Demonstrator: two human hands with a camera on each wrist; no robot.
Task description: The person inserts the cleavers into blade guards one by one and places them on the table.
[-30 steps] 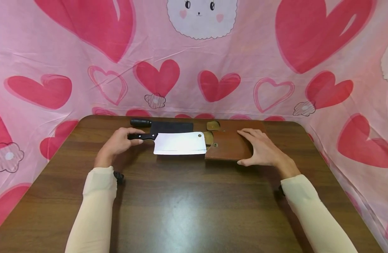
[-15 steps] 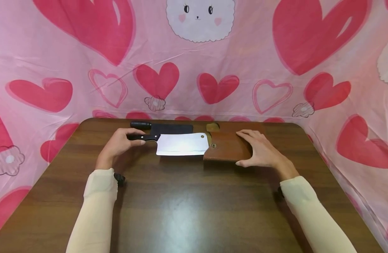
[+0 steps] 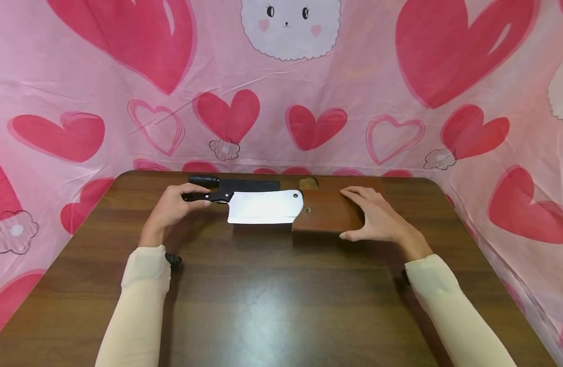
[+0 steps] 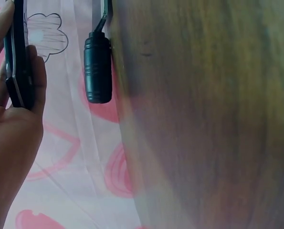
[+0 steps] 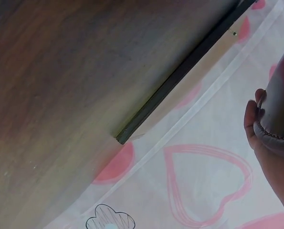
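Observation:
In the head view my left hand (image 3: 169, 209) grips the black riveted handle of a cleaver (image 3: 265, 207), raised over the table with its bright blade pointing right. The left wrist view shows that handle (image 4: 18, 67) between thumb and fingers. On the right, a brown leather knife sheath (image 3: 329, 211) with a snap stud is held by my right hand (image 3: 377, 214), thumb below and fingers over its top edge. Its mouth faces the blade, whose lower front corner meets or slips behind the sheath's edge; how far in is hidden. The right wrist view catches the sheath's end (image 5: 280, 107).
Along the back edge of the wooden table (image 3: 244, 295) lies a second cleaver with a ridged black handle (image 3: 203, 180) and dark blade (image 3: 249, 185). Right of it lies another brown sheath (image 3: 373, 182), partly behind the held one. A pink heart-patterned cloth (image 3: 272, 76) hangs behind.
The cleaver has shifted slightly right and the held sheath slightly left, closing the gap between them. The tan flap seen behind the blade tip is now covered. Both hands keep their grips.

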